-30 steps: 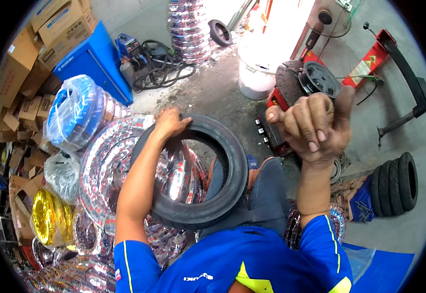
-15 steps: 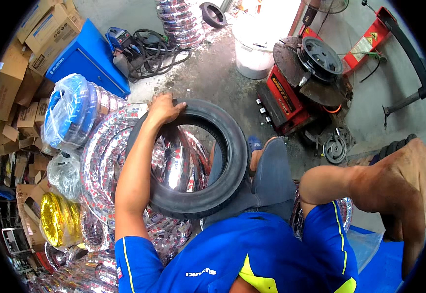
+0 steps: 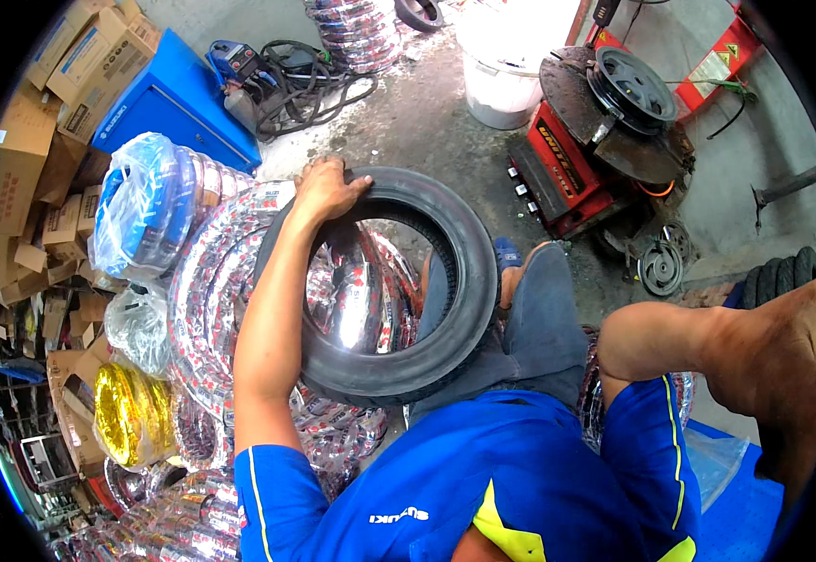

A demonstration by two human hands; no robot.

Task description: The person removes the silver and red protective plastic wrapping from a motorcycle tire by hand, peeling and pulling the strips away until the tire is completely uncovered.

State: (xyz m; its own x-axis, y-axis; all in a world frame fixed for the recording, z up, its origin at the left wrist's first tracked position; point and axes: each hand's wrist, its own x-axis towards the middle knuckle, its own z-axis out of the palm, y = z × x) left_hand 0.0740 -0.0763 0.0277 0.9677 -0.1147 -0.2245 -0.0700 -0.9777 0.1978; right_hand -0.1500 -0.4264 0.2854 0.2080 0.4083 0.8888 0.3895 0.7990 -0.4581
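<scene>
A black tyre [image 3: 478, 281] stands tilted in front of my body, leaning by my blue-grey trousers. My left hand [image 3: 328, 190] grips its upper left edge, with the fingers over the outer rim and the thumb along the sidewall. Close to the camera at the right edge, my right hand [image 3: 782, 361] is raised with the elbow bent. Its fingers are mostly cut off or in shadow, so their pose is hidden. Through the tyre's opening, foil-wrapped tyres [image 3: 352, 290] show behind it.
A spoked wheel [image 3: 637, 89] lies on a red tyre-changing machine [image 3: 558, 159]. Nearby are a white bucket [image 3: 501, 89], a metal disc part [image 3: 661, 270] and stacked tyres [image 3: 782, 278]. Leftward stand a blue cabinet [image 3: 178, 103], cardboard boxes [image 3: 103, 70], cables [image 3: 319, 89] and gold-wrapped tyres [image 3: 136, 412].
The view has shifted slightly, so the surroundings sit farther right. My left hand keeps its hold on the tyre, and the right arm stays raised.
</scene>
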